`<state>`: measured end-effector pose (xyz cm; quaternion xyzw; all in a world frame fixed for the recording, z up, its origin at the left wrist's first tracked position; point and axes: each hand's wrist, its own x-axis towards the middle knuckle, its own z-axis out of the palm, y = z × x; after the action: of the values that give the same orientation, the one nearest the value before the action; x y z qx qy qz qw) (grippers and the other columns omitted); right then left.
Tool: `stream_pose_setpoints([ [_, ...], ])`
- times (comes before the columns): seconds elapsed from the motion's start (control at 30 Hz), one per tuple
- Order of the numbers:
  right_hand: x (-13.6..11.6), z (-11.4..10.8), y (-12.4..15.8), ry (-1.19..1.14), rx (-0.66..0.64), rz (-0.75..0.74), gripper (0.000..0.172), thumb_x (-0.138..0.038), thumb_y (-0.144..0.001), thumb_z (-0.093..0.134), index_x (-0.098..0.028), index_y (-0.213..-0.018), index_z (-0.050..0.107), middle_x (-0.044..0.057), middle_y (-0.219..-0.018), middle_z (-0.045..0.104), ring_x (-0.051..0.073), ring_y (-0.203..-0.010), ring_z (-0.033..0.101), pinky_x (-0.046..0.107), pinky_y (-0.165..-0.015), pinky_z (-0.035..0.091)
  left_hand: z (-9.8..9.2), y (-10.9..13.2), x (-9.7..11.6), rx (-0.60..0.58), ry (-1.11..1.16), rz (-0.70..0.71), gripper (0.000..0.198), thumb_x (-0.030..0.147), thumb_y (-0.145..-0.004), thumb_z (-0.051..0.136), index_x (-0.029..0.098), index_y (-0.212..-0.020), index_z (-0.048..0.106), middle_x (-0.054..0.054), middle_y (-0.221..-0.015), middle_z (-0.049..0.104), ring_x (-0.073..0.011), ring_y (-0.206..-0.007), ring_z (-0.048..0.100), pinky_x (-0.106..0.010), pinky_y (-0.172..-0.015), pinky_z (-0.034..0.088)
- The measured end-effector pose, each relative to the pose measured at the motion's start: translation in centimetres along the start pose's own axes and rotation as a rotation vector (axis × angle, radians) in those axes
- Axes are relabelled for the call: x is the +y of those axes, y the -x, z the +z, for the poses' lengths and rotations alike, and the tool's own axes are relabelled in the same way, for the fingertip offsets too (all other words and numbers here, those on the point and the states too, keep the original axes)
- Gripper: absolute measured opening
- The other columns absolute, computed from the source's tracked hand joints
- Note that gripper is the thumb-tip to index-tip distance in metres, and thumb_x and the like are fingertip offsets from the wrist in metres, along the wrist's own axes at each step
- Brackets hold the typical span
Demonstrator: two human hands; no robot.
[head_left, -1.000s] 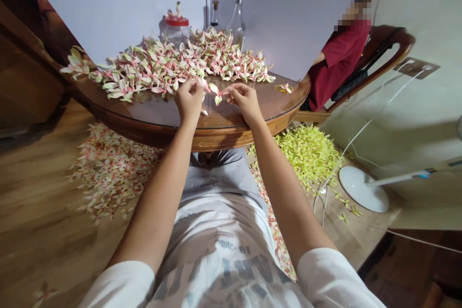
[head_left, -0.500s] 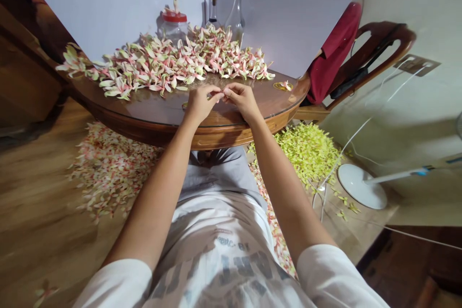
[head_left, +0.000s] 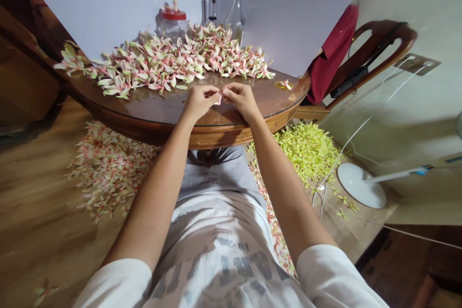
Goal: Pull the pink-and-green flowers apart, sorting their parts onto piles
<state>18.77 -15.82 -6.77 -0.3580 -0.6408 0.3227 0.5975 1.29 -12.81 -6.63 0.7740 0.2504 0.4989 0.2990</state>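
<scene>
Above the front of a round wooden table (head_left: 159,108), my left hand (head_left: 200,100) and my right hand (head_left: 240,98) meet with thumbs and forefingers pinched. Between them shows a small pink-and-white flower piece (head_left: 218,100), mostly covered by my fingers. Both hands appear to grip it, my left around its lower part and my right at its tip. Behind my hands spreads a heap of pink-and-white flowers with greenish edges (head_left: 159,65). Right of my right hand, a bundle of yellow bands (head_left: 281,85) lies on the tabletop with a pink piece on it.
A red-lidded jar (head_left: 174,21) and two glass bottles (head_left: 235,14) stand against the wall. On the floor are a pink flower pile (head_left: 108,168) and a yellow-green pile (head_left: 308,149). White cables (head_left: 355,132) run past a round white base (head_left: 361,185) and a wooden chair (head_left: 382,53).
My fingers have shifted slightly at the pinch, and a pink bit of the flower piece now shows below my left fingertips. The heaps look the same.
</scene>
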Motion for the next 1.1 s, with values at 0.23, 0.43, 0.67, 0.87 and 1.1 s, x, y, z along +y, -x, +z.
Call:
stream_pose_setpoints([
  [0.23,-0.21,0.02,-0.01,0.068,0.014,0.011,0.046,-0.062,-0.071,0.079,-0.017,-0.074,0.069,-0.004,-0.056,0.054,0.01,-0.052,0.044,0.023,-0.052,0.038,0.26,-0.01,-0.19,-0.051,0.021,-0.054,0.023,0.036,-0.083,0.064,0.016,-0.087,0.075,-0.005,-0.08,0.076,-0.016,-0.07,0.068,-0.024,-0.063,0.053],
  [0.43,-0.34,0.08,-0.01,0.045,0.016,0.012,0.044,-0.059,-0.071,0.081,-0.017,-0.073,0.069,-0.003,-0.057,0.056,0.01,-0.053,0.046,0.023,-0.054,0.038,0.2,-0.03,-0.15,-0.054,0.026,-0.029,0.021,0.034,-0.082,0.064,0.016,-0.085,0.075,-0.005,-0.082,0.076,-0.0152,-0.071,0.067,-0.023,-0.063,0.051],
  [0.67,-0.03,-0.08,0.0,0.057,0.008,0.013,0.042,-0.059,-0.072,0.08,-0.018,-0.073,0.069,-0.003,-0.059,0.057,0.01,-0.055,0.048,0.024,-0.054,0.039,0.28,-0.13,-0.55,-0.059,0.023,-0.013,0.019,0.033,-0.082,0.064,0.016,-0.084,0.074,-0.005,-0.081,0.075,-0.0152,-0.071,0.067,-0.024,-0.064,0.051],
  [0.87,-0.13,-0.05,-0.02,0.056,0.03,0.023,0.044,-0.058,-0.071,0.081,-0.017,-0.072,0.067,-0.003,-0.058,0.057,0.01,-0.055,0.048,0.023,-0.054,0.039,0.35,-0.16,-0.73,-0.062,0.023,-0.006,0.019,0.032,-0.082,0.065,0.016,-0.086,0.074,-0.004,-0.082,0.075,-0.0155,-0.071,0.066,-0.025,-0.064,0.051],
  [1.1,-0.28,0.02,-0.01,0.029,0.037,0.025,0.045,-0.058,-0.068,0.083,-0.016,-0.07,0.066,-0.002,-0.058,0.06,0.01,-0.055,0.052,0.023,-0.055,0.041,0.23,-0.05,-0.63,-0.049,-0.011,0.01,0.016,0.029,-0.082,0.065,0.016,-0.085,0.075,-0.002,-0.078,0.074,-0.0131,-0.066,0.064,-0.023,-0.062,0.049],
])
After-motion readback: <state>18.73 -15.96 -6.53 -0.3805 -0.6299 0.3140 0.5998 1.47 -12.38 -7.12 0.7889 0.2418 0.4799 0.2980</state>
